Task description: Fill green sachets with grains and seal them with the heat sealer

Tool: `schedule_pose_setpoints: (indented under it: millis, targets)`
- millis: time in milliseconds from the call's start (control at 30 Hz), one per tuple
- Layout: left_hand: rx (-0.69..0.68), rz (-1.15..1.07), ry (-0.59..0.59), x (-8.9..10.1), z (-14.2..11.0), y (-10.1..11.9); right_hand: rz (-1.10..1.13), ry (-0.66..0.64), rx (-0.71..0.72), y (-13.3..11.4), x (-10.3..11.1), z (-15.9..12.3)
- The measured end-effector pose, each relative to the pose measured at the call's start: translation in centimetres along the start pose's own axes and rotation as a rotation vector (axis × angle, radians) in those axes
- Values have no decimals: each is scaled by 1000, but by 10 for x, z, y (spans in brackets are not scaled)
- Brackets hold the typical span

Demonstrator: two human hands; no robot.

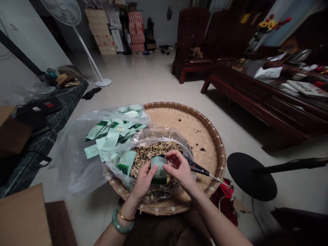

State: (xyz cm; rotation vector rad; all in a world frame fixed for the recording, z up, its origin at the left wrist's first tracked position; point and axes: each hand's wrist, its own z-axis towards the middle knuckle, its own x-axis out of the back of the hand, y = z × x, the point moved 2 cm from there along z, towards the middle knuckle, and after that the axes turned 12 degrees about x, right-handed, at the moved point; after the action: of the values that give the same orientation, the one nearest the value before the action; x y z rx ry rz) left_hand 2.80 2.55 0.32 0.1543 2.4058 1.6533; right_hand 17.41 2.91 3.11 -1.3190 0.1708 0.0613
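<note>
My left hand (143, 181) and my right hand (178, 169) together pinch a small green-and-white sachet (159, 170), holding its mouth apart. The sachet hangs over a heap of dried, speckled tea-like leaves (151, 157) inside a clear plastic bag (153, 135). Another clear bag (74, 160) to the left holds several flat green-and-white sachets (110, 138). A black-handled tool (197, 167) with a thin metal tip reaches out from under my right hand; whether that hand grips it is hidden. Both bags rest on a round woven bamboo tray (194, 136).
A black round fan base (251, 176) stands to the right, beyond a dark wooden table (266, 99). A dark stone counter (43, 136) runs along the left, with a cardboard box (23, 215) near me. A white standing fan (74, 20) rises behind.
</note>
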Motion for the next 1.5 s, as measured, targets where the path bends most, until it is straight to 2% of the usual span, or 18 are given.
schedule_pose_setpoints:
  millis: [100, 267, 433, 567, 667, 733, 867, 933, 1033, 1267, 1367, 1500]
  targets:
    - [-26, -42, 38, 0, 1, -4, -58, -9, -20, -1, -3, -4]
    - [-52, 66, 131, 0, 0, 2, -172, 22, -24, 0, -4, -9]
    - [-69, 216, 118, 3, -2, 6, -193, -12, -84, 0, 0, -6]
    - [-133, 443, 87, 7, -1, 5, -225, -41, -69, -5, 1, -2]
    - [-148, 514, 59, 7, -1, 7, -201, -20, -51, -8, 2, 0]
    - [-126, 502, 30, 6, -2, 10, -162, 5, -43, -8, 4, 1]
    - [-68, 394, -49, 3, -3, 17, -81, -91, -109, 1, 9, 3]
    - [-42, 309, -61, 2, -3, 21, -67, -96, -141, 6, 12, 3]
    - [0, 167, -29, 2, 0, 22, -77, -34, -160, 10, 16, 2]
    - [-12, -7, 187, 5, 5, 17, -188, 8, -106, 6, 14, -1]
    - [15, -13, 186, 6, 6, 15, -207, -14, -89, 7, 14, 0]
    - [75, -38, 151, 7, 8, 14, -181, -104, -137, 13, 13, 0]
